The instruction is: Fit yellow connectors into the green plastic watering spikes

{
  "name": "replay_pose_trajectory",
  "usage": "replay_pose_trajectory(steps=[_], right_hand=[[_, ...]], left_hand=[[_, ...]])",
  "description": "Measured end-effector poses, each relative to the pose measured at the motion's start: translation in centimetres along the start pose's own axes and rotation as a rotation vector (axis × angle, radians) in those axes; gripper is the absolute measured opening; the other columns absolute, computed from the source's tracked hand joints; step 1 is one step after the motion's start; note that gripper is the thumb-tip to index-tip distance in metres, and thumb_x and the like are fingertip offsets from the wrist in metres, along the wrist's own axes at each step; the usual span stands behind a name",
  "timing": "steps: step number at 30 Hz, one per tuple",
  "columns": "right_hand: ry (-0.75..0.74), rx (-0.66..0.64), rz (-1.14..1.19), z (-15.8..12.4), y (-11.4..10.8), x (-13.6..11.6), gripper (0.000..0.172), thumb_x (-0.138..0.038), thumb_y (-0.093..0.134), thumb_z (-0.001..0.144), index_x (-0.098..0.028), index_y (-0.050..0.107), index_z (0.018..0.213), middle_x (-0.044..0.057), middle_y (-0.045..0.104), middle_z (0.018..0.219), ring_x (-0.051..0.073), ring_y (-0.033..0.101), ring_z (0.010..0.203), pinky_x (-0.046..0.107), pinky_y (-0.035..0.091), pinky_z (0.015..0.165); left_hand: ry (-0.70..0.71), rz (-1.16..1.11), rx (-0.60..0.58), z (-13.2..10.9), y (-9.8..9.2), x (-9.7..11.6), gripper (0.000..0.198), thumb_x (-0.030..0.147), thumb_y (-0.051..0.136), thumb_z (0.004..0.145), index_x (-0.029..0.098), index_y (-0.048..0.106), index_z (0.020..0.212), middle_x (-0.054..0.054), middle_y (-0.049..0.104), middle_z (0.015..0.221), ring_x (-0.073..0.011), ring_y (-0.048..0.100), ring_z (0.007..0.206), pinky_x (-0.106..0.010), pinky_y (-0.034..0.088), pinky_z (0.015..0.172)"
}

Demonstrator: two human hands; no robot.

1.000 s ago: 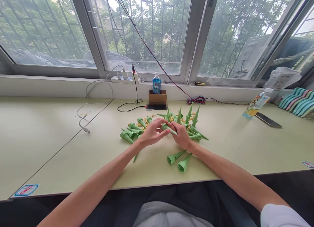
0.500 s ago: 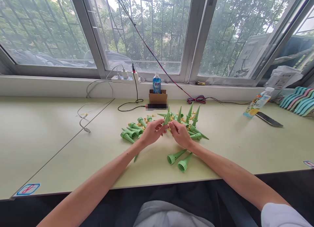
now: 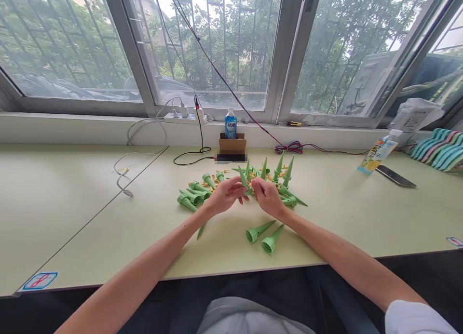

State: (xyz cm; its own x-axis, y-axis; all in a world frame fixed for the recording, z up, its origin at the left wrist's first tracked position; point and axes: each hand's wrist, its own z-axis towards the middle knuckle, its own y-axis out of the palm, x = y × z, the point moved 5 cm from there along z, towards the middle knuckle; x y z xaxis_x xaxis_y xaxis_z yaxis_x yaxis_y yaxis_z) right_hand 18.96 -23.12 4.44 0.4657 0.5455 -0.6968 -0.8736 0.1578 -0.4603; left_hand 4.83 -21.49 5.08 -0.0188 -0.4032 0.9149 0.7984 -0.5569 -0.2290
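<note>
My left hand [image 3: 226, 196] grips a green plastic watering spike [image 3: 242, 176], its point tilted up and slightly to the left. Close against it, my right hand [image 3: 268, 197] is closed in a pinch near the spike's lower part; whatever lies between those fingertips is hidden. Behind both hands, several green spikes stand point-up, such as this spike [image 3: 278, 167], among small yellow valve pieces [image 3: 284, 168]. More spikes lie by my left wrist, including a hollow-capped spike [image 3: 197, 185]. Nearer the table edge, two spikes rest on their sides, one being this spike [image 3: 268, 245].
A blue bottle [image 3: 230, 125] sits in a small cardboard box [image 3: 232, 143] at the back. Cables [image 3: 289, 147] run along the sill side. To the right are a tilted drink bottle [image 3: 378, 153], a phone [image 3: 396, 176] and a row of turquoise and pink items [image 3: 437, 151].
The held spike has tipped, its point leaning further left. My right hand has turned slightly and its fingers have curled in. The lying spikes stay where they were.
</note>
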Motion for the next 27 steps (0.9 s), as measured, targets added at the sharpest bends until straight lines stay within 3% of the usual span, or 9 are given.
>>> replay_pose_trajectory(steps=[5,10,16,19,27], right_hand=[[-0.002,0.005,0.018,0.0,0.1,0.2,0.045,-0.052,0.031,0.099,-0.021,0.036,0.066,-0.004,0.04,0.052,0.01,0.034,0.048,0.025,0.027,0.05],[0.009,0.006,0.052,0.0,0.3,0.3,0.05,-0.056,0.031,0.098,-0.021,0.037,0.063,-0.003,0.041,0.052,0.011,0.036,0.048,0.026,0.028,0.05],[0.024,0.024,0.077,0.1,0.5,0.4,0.057,-0.06,0.031,0.097,-0.02,0.037,0.057,-0.002,0.04,0.048,0.01,0.035,0.046,0.026,0.028,0.049],[0.052,0.032,0.099,0.1,0.5,0.4,0.059,-0.062,0.032,0.096,-0.02,0.038,0.055,-0.002,0.041,0.046,0.01,0.036,0.044,0.026,0.029,0.048],[0.13,0.035,0.191,0.0,0.7,0.2,0.064,-0.064,0.036,0.094,-0.021,0.035,0.046,-0.002,0.04,0.04,0.01,0.036,0.04,0.027,0.033,0.047]], left_hand=[[0.037,0.111,0.026,-0.2,-0.1,0.2,0.03,0.045,0.055,0.09,0.016,0.06,0.095,-0.005,0.065,0.083,-0.016,0.066,0.072,-0.027,0.054,0.061],[0.097,0.364,0.076,-0.5,-0.4,0.5,0.028,0.043,0.05,0.093,0.017,0.062,0.095,-0.004,0.065,0.076,-0.0146,0.064,0.067,-0.025,0.054,0.058],[0.357,0.657,0.116,-0.8,-1.0,1.4,0.026,0.034,0.045,0.096,0.021,0.064,0.107,-0.01,0.065,0.106,-0.0127,0.061,0.072,-0.024,0.051,0.06],[0.494,0.763,0.139,-1.0,-1.1,1.9,0.027,0.028,0.045,0.097,0.023,0.064,0.116,-0.011,0.062,0.11,-0.0119,0.059,0.073,-0.025,0.05,0.065],[0.551,0.85,0.132,-1.2,-1.1,1.6,0.03,0.024,0.042,0.097,0.028,0.065,0.116,-0.008,0.058,0.107,-0.009,0.058,0.07,-0.023,0.049,0.066]])
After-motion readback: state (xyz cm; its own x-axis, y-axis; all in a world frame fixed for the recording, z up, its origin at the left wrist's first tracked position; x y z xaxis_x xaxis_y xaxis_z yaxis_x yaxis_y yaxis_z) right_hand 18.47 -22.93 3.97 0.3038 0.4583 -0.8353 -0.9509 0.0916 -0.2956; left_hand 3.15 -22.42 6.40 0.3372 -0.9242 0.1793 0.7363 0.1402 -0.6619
